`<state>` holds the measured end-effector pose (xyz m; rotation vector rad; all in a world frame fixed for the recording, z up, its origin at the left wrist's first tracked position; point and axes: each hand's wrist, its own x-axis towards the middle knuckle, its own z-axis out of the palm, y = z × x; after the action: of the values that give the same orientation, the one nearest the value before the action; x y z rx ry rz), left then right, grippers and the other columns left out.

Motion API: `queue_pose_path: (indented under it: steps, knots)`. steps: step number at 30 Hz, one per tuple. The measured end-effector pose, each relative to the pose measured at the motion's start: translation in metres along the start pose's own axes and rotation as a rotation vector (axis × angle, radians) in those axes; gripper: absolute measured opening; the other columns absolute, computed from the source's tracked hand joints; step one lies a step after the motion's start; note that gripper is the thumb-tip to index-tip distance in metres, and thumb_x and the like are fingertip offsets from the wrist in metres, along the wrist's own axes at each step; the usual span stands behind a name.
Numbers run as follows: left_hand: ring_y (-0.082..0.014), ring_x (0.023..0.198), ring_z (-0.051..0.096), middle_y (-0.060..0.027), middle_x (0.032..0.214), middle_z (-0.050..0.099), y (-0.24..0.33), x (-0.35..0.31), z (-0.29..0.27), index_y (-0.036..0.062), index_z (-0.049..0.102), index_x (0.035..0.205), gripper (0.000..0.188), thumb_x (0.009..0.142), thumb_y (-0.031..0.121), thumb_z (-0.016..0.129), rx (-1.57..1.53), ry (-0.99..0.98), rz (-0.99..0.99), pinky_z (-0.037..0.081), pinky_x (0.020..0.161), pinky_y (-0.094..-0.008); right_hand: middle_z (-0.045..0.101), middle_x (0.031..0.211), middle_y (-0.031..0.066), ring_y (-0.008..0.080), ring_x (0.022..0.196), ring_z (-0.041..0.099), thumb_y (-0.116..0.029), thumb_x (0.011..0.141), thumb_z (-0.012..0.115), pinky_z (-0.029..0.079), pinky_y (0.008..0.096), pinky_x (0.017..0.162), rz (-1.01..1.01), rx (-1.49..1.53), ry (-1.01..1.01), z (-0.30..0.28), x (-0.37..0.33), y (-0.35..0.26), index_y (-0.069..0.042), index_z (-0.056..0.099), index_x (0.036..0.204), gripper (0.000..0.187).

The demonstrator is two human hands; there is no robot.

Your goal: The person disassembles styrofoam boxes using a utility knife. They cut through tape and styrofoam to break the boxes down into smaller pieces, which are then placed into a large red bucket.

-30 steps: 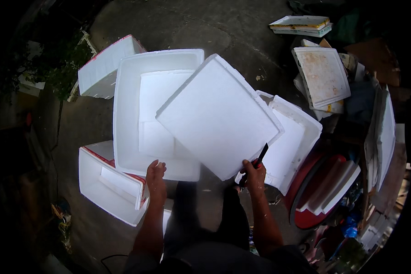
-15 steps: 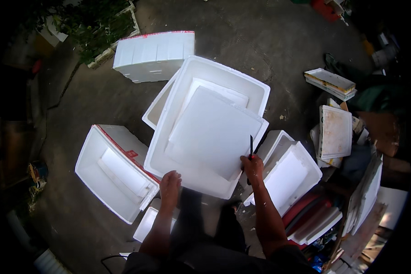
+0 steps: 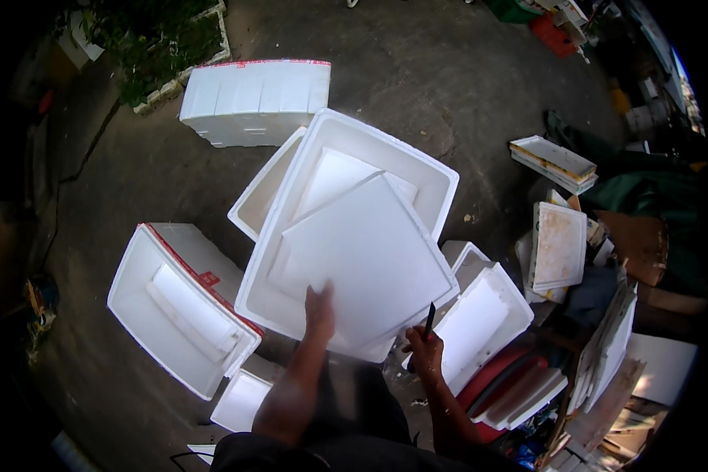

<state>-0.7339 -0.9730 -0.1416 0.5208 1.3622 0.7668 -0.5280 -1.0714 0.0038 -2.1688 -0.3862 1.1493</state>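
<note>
A large white foam box (image 3: 249, 277) stands open in front of me. A flat white foam panel (image 3: 370, 252) lies at a slant in its mouth, its right corner over the right rim. My left hand (image 3: 320, 315) is over the panel's near left part, fingers apart and slightly blurred, holding nothing; whether it touches the panel I cannot tell. Below the panel's right corner, my right hand (image 3: 426, 352) is closed around a knife (image 3: 429, 321), its dark blade pointing up and away from me. Another pale piece (image 3: 334, 181) shows inside the box beneath the panel.
Open foam boxes stand at left (image 3: 134, 307) and right (image 3: 519, 307); another foam box (image 3: 252, 94) lies beyond. Further right are stacked foam lids (image 3: 554, 161), a stained panel (image 3: 558, 245) and a red round object (image 3: 499, 377). A planted bed (image 3: 161, 63) borders the far left.
My left hand has moved from the box's near rim up over the panel. The panel has turned clockwise, its right corner coming nearer me. My right hand, still holding the knife, is lower in view.
</note>
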Motion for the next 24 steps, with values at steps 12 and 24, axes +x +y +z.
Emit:
queue_pose_path:
  steps: [12, 24]
  knots:
    - [-0.0233, 0.117, 0.052, -0.0167, 0.132, 0.053, 0.254, 0.024, -0.025, 0.001, 0.038, 0.14, 0.066, 0.09, 0.037, 0.06, 0.868, -0.488, -0.07, 0.037, 0.101, -0.0332, 0.058, 0.064, 0.0079, 0.0172, 0.054, 0.061, -0.033, 0.082, 0.071, 0.048, 0.0291, 0.049, 0.055, 0.063, -0.2, 0.007, 0.021, -0.064, 0.0, 0.053, 0.088, 0.038]
    - [-0.0134, 0.091, 0.061, -0.0065, 0.094, 0.064, 0.245, -0.006, -0.031, 0.0001, 0.057, 0.115, 0.024, 0.094, 0.012, 0.056, 0.179, 0.069, 0.39, 0.047, 0.086, -0.0273, 0.059, 0.073, 0.0115, 0.022, 0.057, 0.062, -0.018, 0.087, 0.06, 0.046, 0.0313, 0.046, 0.041, 0.562, 0.168, 0.134, 0.067, -0.027, 0.003, 0.054, 0.092, 0.021]
